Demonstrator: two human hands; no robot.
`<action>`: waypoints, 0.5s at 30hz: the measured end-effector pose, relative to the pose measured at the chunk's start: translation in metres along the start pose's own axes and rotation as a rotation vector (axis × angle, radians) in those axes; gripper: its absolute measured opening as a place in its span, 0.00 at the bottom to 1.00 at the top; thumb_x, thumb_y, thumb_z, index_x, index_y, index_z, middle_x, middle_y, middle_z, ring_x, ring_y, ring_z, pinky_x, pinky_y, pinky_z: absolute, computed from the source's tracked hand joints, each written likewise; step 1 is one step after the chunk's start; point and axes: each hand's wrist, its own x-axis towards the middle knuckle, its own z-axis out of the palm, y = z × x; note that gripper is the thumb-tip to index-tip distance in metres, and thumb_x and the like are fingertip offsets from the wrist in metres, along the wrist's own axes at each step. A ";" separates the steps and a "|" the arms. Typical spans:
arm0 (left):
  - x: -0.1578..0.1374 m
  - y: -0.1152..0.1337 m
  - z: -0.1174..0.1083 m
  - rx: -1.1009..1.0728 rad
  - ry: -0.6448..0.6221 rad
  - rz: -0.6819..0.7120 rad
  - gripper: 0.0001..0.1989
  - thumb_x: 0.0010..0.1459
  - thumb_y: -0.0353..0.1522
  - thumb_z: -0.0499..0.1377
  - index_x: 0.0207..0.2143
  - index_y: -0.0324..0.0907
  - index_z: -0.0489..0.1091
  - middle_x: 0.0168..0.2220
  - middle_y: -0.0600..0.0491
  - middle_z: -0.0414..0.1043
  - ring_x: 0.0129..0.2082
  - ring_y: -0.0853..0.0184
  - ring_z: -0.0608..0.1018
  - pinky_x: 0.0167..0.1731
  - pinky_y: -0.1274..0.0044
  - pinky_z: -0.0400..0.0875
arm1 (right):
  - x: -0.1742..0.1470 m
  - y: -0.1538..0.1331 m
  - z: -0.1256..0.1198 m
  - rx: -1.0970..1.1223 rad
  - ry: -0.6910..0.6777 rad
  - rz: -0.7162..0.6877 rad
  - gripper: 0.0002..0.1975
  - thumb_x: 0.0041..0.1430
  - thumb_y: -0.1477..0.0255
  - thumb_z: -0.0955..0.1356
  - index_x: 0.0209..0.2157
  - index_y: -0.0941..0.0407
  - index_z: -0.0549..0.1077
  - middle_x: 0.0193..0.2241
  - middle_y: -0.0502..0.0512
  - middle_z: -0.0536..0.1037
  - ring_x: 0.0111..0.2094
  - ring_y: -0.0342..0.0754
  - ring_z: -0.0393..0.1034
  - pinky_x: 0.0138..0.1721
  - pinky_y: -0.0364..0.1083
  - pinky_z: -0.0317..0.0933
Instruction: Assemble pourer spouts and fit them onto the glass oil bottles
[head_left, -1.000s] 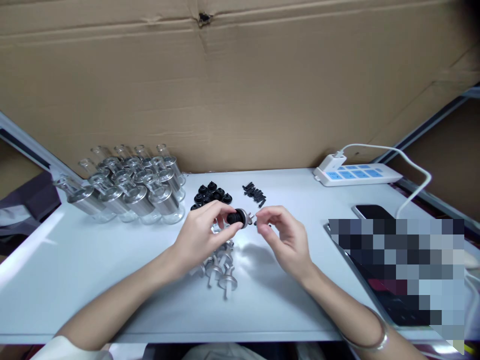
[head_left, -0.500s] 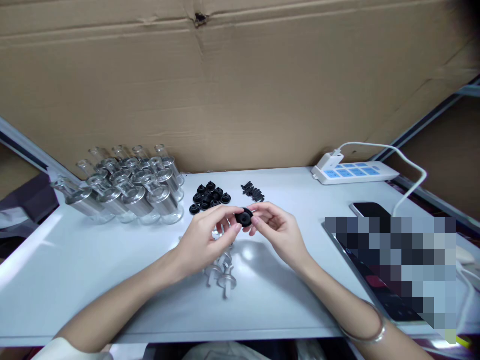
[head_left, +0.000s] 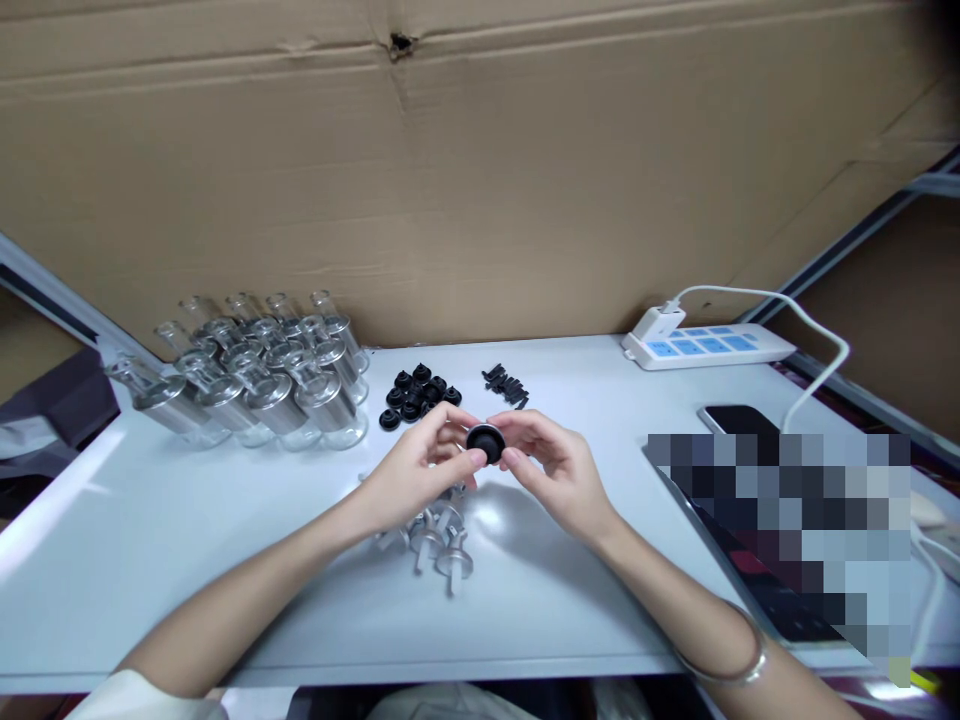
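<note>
Between the fingertips of both hands is a round black stopper-like cap [head_left: 486, 443], held up over the middle of the table. My left hand [head_left: 424, 460] pinches its left edge with thumb and fingers. On the opposite edge, my right hand [head_left: 559, 465] grips it the same way. Below the left hand lie several metal pourer-like pieces [head_left: 454, 560] with discs and thin stems, partly hidden by that hand. Just beyond the hands sits a pile of similar black caps [head_left: 411, 392]. To its right are several small black plastic pieces [head_left: 506, 384].
Several glass bottles with metal bands [head_left: 268, 405] stand grouped at the table's left. A white power strip [head_left: 705, 348] with a plugged-in charger [head_left: 660, 325] lies at the back right. A phone [head_left: 742, 425] and a larger dark device [head_left: 750, 560], partly pixelated, lie on the right.
The black cap has been turned between my fingers, so a different face with a pale rim now shows. Both hands have shifted only slightly.
</note>
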 end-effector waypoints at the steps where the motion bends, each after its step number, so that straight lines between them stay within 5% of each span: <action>1: 0.000 0.001 0.000 -0.006 0.007 -0.003 0.14 0.55 0.38 0.60 0.40 0.41 0.61 0.35 0.53 0.71 0.28 0.71 0.75 0.31 0.76 0.67 | 0.000 0.000 0.000 0.000 -0.009 0.002 0.09 0.57 0.68 0.67 0.39 0.56 0.71 0.29 0.53 0.76 0.27 0.43 0.71 0.30 0.43 0.70; 15: 0.000 -0.001 0.000 0.019 0.019 0.024 0.14 0.54 0.39 0.61 0.38 0.41 0.62 0.33 0.54 0.71 0.30 0.70 0.75 0.33 0.76 0.66 | 0.002 -0.002 -0.002 -0.048 -0.055 0.020 0.10 0.51 0.73 0.68 0.38 0.56 0.73 0.32 0.55 0.79 0.29 0.44 0.73 0.30 0.43 0.70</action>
